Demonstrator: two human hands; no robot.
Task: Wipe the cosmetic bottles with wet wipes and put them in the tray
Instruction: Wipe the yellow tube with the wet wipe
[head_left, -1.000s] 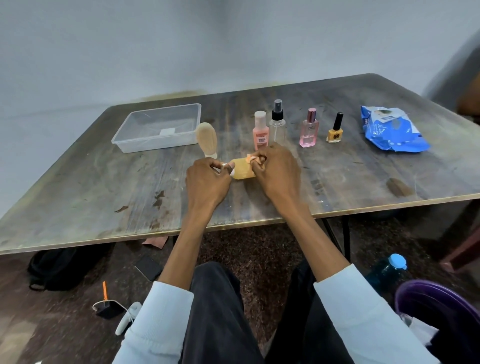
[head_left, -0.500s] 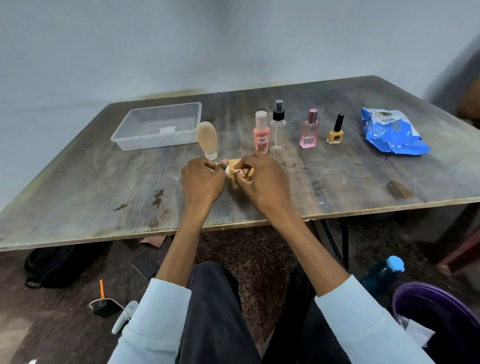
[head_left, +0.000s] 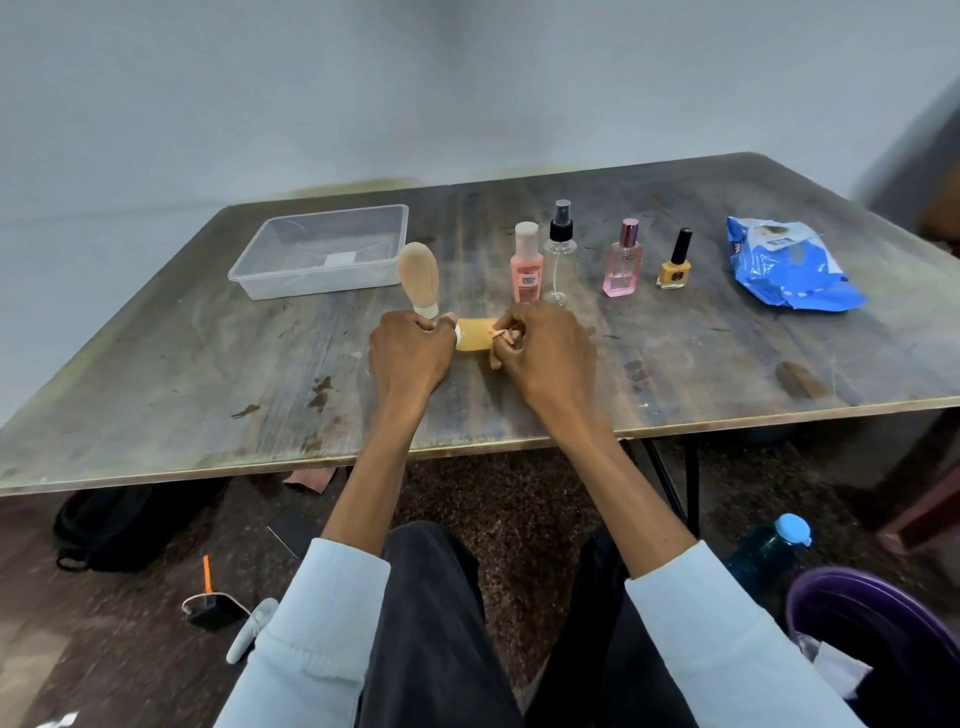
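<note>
A small yellow bottle (head_left: 472, 335) lies on its side over the table, between my hands. My left hand (head_left: 410, 353) grips its white-capped end. My right hand (head_left: 545, 353) pinches a small pale wad against its other end; I cannot tell what the wad is. Behind my hands stand a beige rounded bottle (head_left: 418, 275), a pink bottle (head_left: 527, 270), a clear spray bottle (head_left: 560, 249), a pink perfume bottle (head_left: 622, 262) and a yellow nail polish (head_left: 675, 265). The clear plastic tray (head_left: 322, 283) sits at the back left with no bottles in it.
A blue wet-wipes pack (head_left: 789, 267) lies at the table's right. Below the table's near edge are my knees, a purple bin (head_left: 872, 623) and a blue water bottle (head_left: 769, 551) at right, and a black bag (head_left: 114, 525) at left.
My hands have shifted a little over the table, and my right hand's fingers have worked along the yellow bottle. More of the bottle shows than half a second ago. The standing bottles are unmoved.
</note>
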